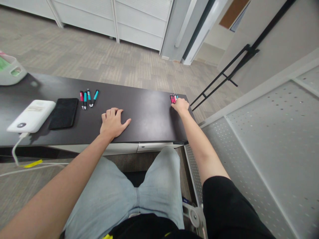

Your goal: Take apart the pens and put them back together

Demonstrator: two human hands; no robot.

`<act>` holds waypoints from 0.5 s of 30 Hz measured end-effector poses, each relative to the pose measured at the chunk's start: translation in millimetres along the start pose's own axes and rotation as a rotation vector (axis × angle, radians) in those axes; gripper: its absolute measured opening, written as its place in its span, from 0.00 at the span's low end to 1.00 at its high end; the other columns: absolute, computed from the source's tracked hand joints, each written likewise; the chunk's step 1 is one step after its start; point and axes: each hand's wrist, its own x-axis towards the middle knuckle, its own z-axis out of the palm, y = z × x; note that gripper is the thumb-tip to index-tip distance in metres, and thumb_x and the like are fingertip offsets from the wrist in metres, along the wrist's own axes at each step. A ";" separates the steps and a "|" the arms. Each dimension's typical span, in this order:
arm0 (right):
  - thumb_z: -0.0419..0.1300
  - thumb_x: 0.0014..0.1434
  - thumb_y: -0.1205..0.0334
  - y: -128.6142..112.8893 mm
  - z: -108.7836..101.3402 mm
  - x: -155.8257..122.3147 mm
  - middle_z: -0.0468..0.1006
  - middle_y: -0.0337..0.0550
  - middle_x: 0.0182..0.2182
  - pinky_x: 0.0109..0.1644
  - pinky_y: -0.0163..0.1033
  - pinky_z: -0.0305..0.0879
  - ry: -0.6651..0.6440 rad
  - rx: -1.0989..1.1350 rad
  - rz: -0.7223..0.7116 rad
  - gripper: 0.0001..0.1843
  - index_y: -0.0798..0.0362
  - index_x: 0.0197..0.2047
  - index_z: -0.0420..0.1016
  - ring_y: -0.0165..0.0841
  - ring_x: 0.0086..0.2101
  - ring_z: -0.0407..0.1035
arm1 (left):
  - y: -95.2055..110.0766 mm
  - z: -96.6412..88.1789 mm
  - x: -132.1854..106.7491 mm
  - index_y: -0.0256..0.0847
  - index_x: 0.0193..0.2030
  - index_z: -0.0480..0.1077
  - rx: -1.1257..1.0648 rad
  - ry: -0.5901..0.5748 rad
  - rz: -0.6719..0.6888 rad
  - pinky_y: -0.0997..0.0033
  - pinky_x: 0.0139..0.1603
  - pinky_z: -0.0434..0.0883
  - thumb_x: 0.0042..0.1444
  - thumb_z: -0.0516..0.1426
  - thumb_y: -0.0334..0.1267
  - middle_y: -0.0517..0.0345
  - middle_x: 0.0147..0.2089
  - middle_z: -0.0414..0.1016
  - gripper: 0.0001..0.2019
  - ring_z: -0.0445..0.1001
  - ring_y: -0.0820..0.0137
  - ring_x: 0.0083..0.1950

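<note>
My left hand [112, 122] lies flat, palm down, on the dark tabletop [147, 109], fingers loosely curled and holding nothing. My right hand [180, 105] reaches to the table's far right corner and is closed around a bundle of red and teal pens [173, 98], whose ends stick out beyond the fingers. Several more red and teal pens [87, 98] lie loose on the table to the left of my left hand.
A black phone or wallet [63, 113] and a white power bank [32, 116] with a white cable [17, 149] lie at the left. A grey-green container [11, 70] stands at the far left edge. A perforated white panel [261, 139] borders the right side.
</note>
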 end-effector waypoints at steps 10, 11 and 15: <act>0.61 0.88 0.53 2.8 13.9 -55.4 0.91 0.53 0.73 0.75 0.53 0.81 -0.001 0.015 -0.148 0.17 0.41 0.68 0.91 0.54 0.71 0.86 | 1.3 -1.7 -0.7 0.40 0.88 0.74 0.012 -0.011 -0.006 0.18 0.88 0.66 0.81 0.55 0.61 0.22 0.86 0.73 0.38 0.68 0.21 0.87; 0.62 0.88 0.52 -1.5 19.0 -70.8 0.92 0.49 0.72 0.74 0.52 0.82 -0.012 0.032 -0.215 0.16 0.37 0.67 0.91 0.52 0.70 0.86 | 1.9 -2.4 -0.9 0.38 0.88 0.74 0.020 -0.014 -0.004 0.18 0.88 0.66 0.81 0.54 0.61 0.21 0.86 0.72 0.39 0.68 0.21 0.87; 0.59 0.88 0.46 -15.7 34.3 -117.9 0.92 0.44 0.70 0.72 0.48 0.82 -0.085 0.075 -0.415 0.18 0.31 0.69 0.88 0.48 0.69 0.86 | 2.8 -3.6 -1.1 0.34 0.87 0.74 0.021 -0.016 0.000 0.19 0.89 0.65 0.81 0.53 0.61 0.18 0.86 0.71 0.41 0.67 0.20 0.88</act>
